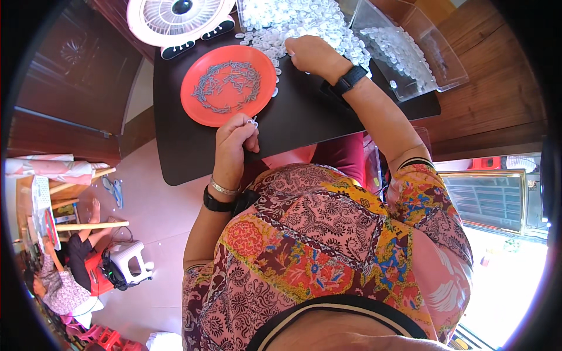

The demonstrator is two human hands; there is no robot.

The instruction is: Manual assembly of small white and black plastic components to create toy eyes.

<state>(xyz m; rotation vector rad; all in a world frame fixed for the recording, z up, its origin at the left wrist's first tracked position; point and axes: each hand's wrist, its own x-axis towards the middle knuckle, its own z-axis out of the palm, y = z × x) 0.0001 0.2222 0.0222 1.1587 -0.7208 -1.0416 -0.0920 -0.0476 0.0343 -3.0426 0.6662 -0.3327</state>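
My left hand [234, 140] is closed near the table's front edge, beside the red plate. A small white oval plastic piece [253, 122] shows between its thumb and fingers. My right hand [316, 55] reaches forward to the near edge of a heap of white oval plastic pieces [298, 26]. Its fingers curl downward, and whatever they pinch is hidden. On the round red plate [190, 96], many small grey screws [254, 82] lie in a loose ring.
A clear plastic bin [453, 76] with more white pieces stands at the table's right. A pink-and-white fan [181, 23] is at the far left of the dark table [193, 149]. Another person [64, 286] sits at the lower left, near a white stool [132, 263].
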